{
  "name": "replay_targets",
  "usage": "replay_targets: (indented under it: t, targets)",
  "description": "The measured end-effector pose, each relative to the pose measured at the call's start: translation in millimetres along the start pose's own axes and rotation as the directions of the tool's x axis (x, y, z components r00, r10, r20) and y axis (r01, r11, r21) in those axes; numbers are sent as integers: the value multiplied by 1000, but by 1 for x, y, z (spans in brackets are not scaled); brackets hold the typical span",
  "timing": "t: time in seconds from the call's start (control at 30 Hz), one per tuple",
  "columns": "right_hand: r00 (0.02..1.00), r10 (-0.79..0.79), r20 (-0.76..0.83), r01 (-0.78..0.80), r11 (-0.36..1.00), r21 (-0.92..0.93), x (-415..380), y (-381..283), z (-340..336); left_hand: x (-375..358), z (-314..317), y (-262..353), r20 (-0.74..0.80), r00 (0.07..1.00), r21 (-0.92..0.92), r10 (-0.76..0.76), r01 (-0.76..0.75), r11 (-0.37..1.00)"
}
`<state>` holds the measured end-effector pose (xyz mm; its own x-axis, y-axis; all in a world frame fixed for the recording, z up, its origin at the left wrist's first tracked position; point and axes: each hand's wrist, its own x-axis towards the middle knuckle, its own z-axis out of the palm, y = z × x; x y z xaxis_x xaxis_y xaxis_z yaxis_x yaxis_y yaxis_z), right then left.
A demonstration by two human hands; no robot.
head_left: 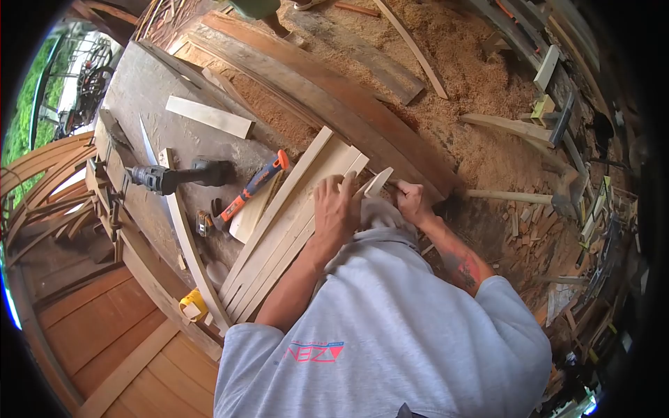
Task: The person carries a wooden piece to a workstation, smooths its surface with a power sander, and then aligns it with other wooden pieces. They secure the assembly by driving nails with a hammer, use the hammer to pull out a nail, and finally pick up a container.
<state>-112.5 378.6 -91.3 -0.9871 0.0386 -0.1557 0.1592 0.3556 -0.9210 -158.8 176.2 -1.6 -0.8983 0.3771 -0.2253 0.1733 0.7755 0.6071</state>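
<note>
Short pale wooden piece (378, 182) sits between left hand (336, 209) and right hand (415, 203), slanting forward-right; can't tell if either grip holds it.

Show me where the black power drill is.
In the head view's left half, the black power drill crosses a pale wooden strip, left of the orange-blue hammer.

I've got the left hand (337, 207) mid-view, back up, fingers bent and slightly parted, tips toward twelve o'clock. Left forearm (298, 275) runs off toward seven. My right hand (415, 203) sits at three o'clock from it, near but apart, fingers curled in, pointing about ten; how tight, can't tell. Right forearm (456, 254), marked red and dark, angles back between four and five. Both elbows bent.
</note>
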Motion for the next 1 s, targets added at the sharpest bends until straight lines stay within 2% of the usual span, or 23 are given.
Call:
replay_targets:
  t: [0.07, 0.1, 0.17, 0.2, 0.27, 0.4, 0.47, 0.5, 0.57, 0.63, 0.7, 0.73, 0.77, 0.8, 0.83, 0.87, 0.9, 0.93, 1.0]
  targets:
    - [995, 96, -10, -95, 990, 106, 2, -4, 1, 8, -5, -13, -314, 932, 379, 182, -53, 924]
    - [996, 89, 9, -89, 991, 97, 4, -8, 1, 9, 5, -24, -329, 930, 372, 165, -33, 928]
    - [994, 99, -35, -99, 995, 16, 12, -19, 6, 10, 28, -47, -279, 941, 318, 192, -98, 943]
    - [996, 92, -18, -92, 996, 9, 15, -21, 10, 11, 35, -51, -302, 938, 312, 171, -72, 948]
    - [990, -74, -119, 58, 989, -136, 19, -22, 16, 10, 35, -47, -297, 947, 290, 127, -37, 956]
    - [989, -102, -104, 83, 982, -168, 16, -20, 16, 9, 28, -45, -292, 950, 250, 112, -37, 968]
    - [974, -172, -149, 129, 957, -260, 17, -21, 20, 12, 23, -46, -290, 950, 248, 113, -39, 968]
    - [975, -175, -135, 136, 956, -261, 16, -17, 24, 11, 22, -44, -288, 952, 220, 108, -44, 975]
    - [958, -152, -241, 112, 979, -172, 17, -2, 32, 12, 18, -42, -291, 951, 186, 99, -45, 981]
    - [969, -124, -215, 88, 982, -167, 21, -1, 27, 15, 14, -41, -225, 973, 131, 52, -22, 991]
    - [993, 116, -29, -116, 993, -19, 23, -14, 13, 19, 5, -44, -203, 976, 95, 75, -56, 994]
    - [992, 120, -25, -121, 992, -28, 24, -17, 8, 21, 2, -45, -185, 978, 72, 101, -90, 993]
    - [971, 229, 64, -231, 973, 21, 25, -19, 4, 21, 6, -45, -185, 978, 64, 97, -87, 994]
    - [932, 326, 159, -338, 939, 59, 28, -21, 2, 19, 12, -44, -218, 970, 143, 109, -78, 987]
    - [932, 324, 163, -335, 941, 50, 29, -21, 1, 20, 17, -42, -254, 960, 222, 121, -64, 973]
    - [955, 263, 137, -261, 965, -33, 26, -20, 1, 20, 22, -40, -269, 957, 252, 107, -37, 967]
    - [972, 201, 118, -188, 975, -116, 23, -18, 2, 23, 26, -41, -271, 958, 244, 95, -28, 969]
    - [988, 129, 90, -118, 986, -119, 22, -12, 4, 24, 27, -39, -288, 954, 207, 84, -23, 978]
    - [993, 97, 69, -83, 980, -180, 18, -1, 7, 22, 25, -38, -274, 959, 154, 69, -27, 988]
